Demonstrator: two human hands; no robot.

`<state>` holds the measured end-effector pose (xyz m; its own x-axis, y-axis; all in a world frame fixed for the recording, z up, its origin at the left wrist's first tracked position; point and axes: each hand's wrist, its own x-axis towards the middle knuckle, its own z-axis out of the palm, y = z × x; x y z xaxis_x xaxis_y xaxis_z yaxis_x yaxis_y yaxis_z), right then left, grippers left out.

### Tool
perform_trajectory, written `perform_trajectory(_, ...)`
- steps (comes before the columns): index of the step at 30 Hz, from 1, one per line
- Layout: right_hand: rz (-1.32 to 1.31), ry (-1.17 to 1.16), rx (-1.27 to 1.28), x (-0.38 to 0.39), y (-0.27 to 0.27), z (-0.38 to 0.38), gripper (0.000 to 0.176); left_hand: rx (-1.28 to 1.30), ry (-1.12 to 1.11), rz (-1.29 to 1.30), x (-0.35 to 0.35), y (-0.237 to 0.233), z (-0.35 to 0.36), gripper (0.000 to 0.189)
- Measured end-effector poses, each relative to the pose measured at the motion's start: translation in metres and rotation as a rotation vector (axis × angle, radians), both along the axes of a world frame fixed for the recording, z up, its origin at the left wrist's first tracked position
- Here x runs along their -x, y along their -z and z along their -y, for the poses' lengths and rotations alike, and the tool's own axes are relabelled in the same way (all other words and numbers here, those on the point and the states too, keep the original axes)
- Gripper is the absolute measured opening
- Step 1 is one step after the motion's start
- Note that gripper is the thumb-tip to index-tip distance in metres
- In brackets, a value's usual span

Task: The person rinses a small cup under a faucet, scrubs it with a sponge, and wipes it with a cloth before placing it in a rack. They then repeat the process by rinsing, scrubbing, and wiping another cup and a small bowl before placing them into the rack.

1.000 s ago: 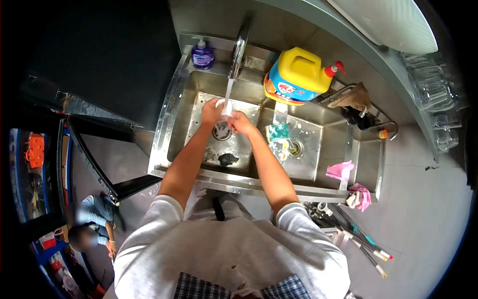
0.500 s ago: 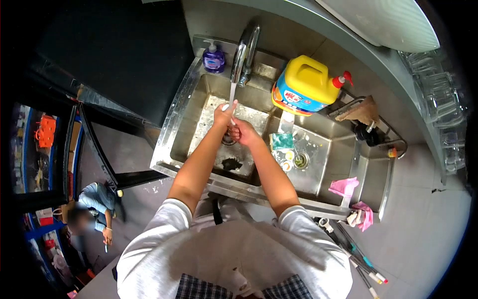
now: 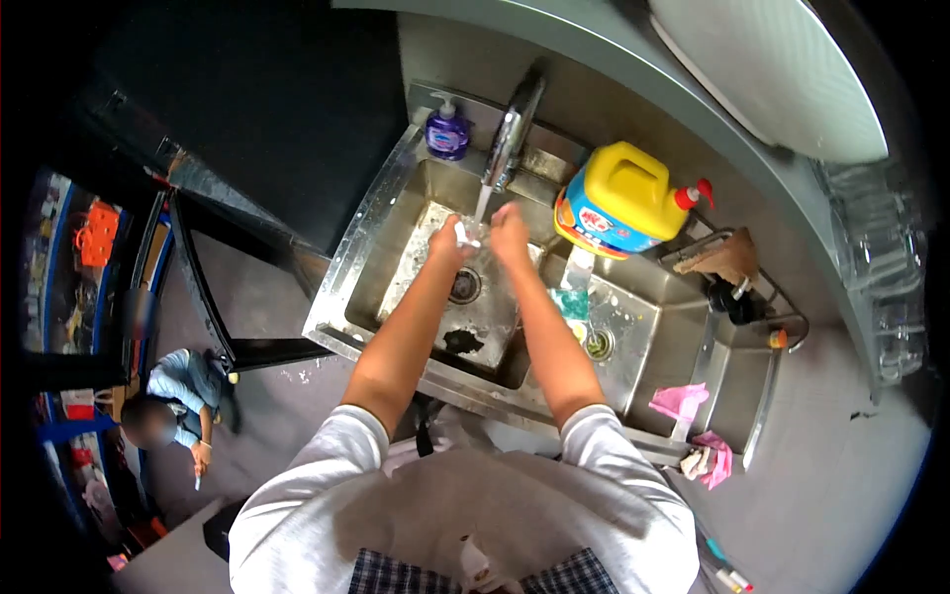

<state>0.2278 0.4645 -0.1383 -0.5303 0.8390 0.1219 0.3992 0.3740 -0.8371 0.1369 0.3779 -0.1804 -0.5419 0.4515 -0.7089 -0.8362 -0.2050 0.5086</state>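
My left hand [image 3: 447, 244] is under the tap in the left sink basin [image 3: 396, 287], its fingers closed round a small white object [image 3: 462, 234] whose kind I cannot tell. Water runs from the chrome tap [image 3: 516, 119] and splashes beside that object. To the right of the stream is my right hand [image 3: 509, 236], apart from the left one and smeared by motion. The round drain [image 3: 464, 285] shows on the basin floor between my forearms.
A purple soap pump bottle [image 3: 447, 134] stands behind the basin, left of the tap. On the right is a yellow detergent jug [image 3: 621, 193] with a red pump. The right basin holds a green sponge [image 3: 570, 303]; pink gloves [image 3: 681, 401] hang near its front. A person [image 3: 183, 406] crouches at left.
My hands have come apart; the right one moved up and to the right. The white object now shows more plainly in my left hand. The whole view has shifted slightly.
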Motion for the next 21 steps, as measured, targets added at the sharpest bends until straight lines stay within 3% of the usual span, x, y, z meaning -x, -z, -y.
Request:
perform_trajectory(2,0.179,-0.145,-0.144,0.009,-0.041,-0.024,0.041,-0.145,0.025,-0.026,-0.013,-0.012,0.006,0.023)
perform_trajectory(3,0.227,-0.231,-0.323,0.021,-0.026,-0.048,0.035,-0.081,0.153,-0.080,-0.013,-0.009,0.010,0.020)
perform_trajectory(4,0.436,-0.252,-0.277,0.026,-0.064,-0.048,0.026,-0.219,0.213,-0.157,-0.022,-0.017,0.019,0.020)
perform_trajectory(5,0.445,-0.282,-0.280,0.034,-0.072,-0.057,0.021,-0.146,0.226,-0.254,-0.033,-0.030,0.029,0.019)
perform_trajectory(6,0.374,-0.256,-0.318,0.043,-0.054,-0.081,0.019,-0.138,0.158,-0.181,-0.036,-0.034,0.033,0.020)
perform_trajectory(8,0.234,-0.358,0.012,0.039,-0.052,-0.104,0.018,-0.118,0.085,-0.090,-0.041,-0.048,0.043,0.028)
perform_trajectory(11,0.061,-0.093,-0.391,0.031,-0.038,-0.077,0.021,-0.126,-0.023,-0.196,-0.041,-0.053,0.061,0.028)
perform_trajectory(13,0.212,-0.147,-0.214,0.010,-0.047,-0.017,0.024,-0.152,-0.128,-0.323,-0.035,-0.055,0.069,0.026)
perform_trajectory(14,0.156,-0.378,0.223,-0.001,-0.026,0.003,0.031,-0.109,-0.162,-0.383,-0.031,-0.054,0.073,0.026)
perform_trajectory(15,0.278,-0.511,0.828,-0.013,-0.026,0.032,0.038,-0.064,-0.193,-0.439,-0.027,-0.050,0.077,0.026)
perform_trajectory(16,0.353,-0.531,0.978,-0.022,-0.055,0.074,0.043,-0.017,-0.220,-0.496,-0.025,-0.049,0.081,0.026)
perform_trajectory(17,0.261,-0.629,1.074,-0.029,-0.045,0.091,0.039,0.104,-0.235,-0.626,-0.026,-0.058,0.089,0.027)
perform_trajectory(18,0.149,-0.581,1.146,-0.034,-0.038,0.106,0.034,0.167,-0.209,-0.649,-0.028,-0.075,0.098,0.028)
perform_trajectory(20,0.053,-0.529,0.906,-0.035,-0.028,0.124,0.028,0.298,-0.151,-0.691,-0.033,-0.103,0.117,0.032)
perform_trajectory(21,0.071,-0.543,0.711,-0.033,-0.022,0.133,0.028,0.407,-0.137,-0.756,-0.030,-0.071,0.114,0.038)
